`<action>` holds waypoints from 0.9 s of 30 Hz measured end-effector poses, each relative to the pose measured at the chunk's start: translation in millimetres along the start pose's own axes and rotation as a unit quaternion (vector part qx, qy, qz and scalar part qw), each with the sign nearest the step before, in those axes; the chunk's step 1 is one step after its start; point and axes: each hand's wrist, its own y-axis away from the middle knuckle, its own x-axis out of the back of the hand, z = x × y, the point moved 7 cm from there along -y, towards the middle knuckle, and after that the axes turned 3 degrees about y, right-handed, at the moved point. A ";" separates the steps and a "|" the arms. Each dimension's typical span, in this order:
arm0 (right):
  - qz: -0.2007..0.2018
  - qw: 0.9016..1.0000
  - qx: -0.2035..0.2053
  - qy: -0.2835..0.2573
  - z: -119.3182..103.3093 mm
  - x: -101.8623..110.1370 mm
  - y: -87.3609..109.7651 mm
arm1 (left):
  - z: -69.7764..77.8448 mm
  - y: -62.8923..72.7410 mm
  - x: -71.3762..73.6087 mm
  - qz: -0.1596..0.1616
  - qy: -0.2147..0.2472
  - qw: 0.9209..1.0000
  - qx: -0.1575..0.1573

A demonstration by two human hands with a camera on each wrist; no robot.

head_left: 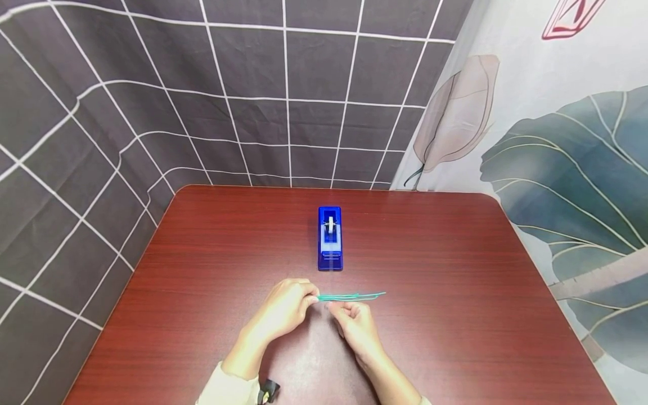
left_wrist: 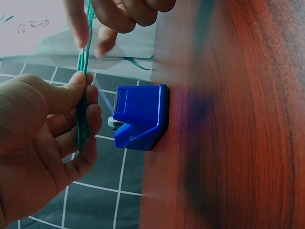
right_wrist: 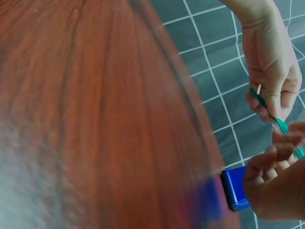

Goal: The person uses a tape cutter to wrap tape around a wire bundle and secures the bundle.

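Observation:
A bundle of thin green wire-like strands (head_left: 349,297) runs sideways above the table in the head view. My left hand (head_left: 287,306) pinches it between thumb and fingers, and the held end lies across the curled fingers in the left wrist view. My right hand (head_left: 356,326) is at the bundle beside the left fingertips. Its blurred fingers (left_wrist: 76,28) sit on either side of the strands, tips apart. Near the left thumb a faint clear strip (left_wrist: 104,95) shows, perhaps tape. Beyond both hands stands a blue tape dispenser (head_left: 331,239), partly hidden by the right hand in the right wrist view.
The reddish-brown wooden table (head_left: 202,242) lies under both hands. A dark grey curtain (head_left: 253,124) with white grid lines hangs behind and to the left. At the right is a white leaf-patterned curtain (head_left: 536,73). A small black object (head_left: 269,389) is at the left cuff.

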 end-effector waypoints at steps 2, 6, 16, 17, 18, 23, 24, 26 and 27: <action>-0.043 0.999 0.005 0.023 -3.1 -3.9 1.3 | -0.4 -0.1 0.0 0.001 -0.001 1.000 0.003; -0.110 0.988 0.092 0.064 -21.5 -8.8 4.8 | -0.8 -0.5 0.5 0.001 0.000 1.000 0.008; 0.063 0.831 0.479 0.276 -97.9 19.3 7.1 | 3.9 0.3 4.8 0.011 -0.008 1.000 -0.010; 0.064 0.820 0.487 0.295 -101.3 20.3 6.4 | 4.1 0.3 5.2 0.012 -0.009 1.000 -0.010; 0.062 0.810 0.489 0.318 -103.7 20.8 5.2 | 3.9 0.3 5.4 0.012 -0.008 1.000 -0.009; 0.012 0.778 0.423 0.464 -101.8 15.7 -4.8 | 3.1 0.6 6.8 0.014 -0.009 1.000 0.000; -0.001 0.772 0.405 0.491 -99.8 14.3 -6.8 | 2.8 0.7 7.0 0.015 -0.009 1.000 0.002; -0.030 0.766 0.369 0.526 -95.8 12.4 -10.1 | 2.5 0.9 6.9 0.016 -0.008 1.000 0.004; -0.043 0.766 0.355 0.534 -94.0 12.0 -11.1 | 2.5 1.0 7.0 0.017 -0.008 1.000 0.004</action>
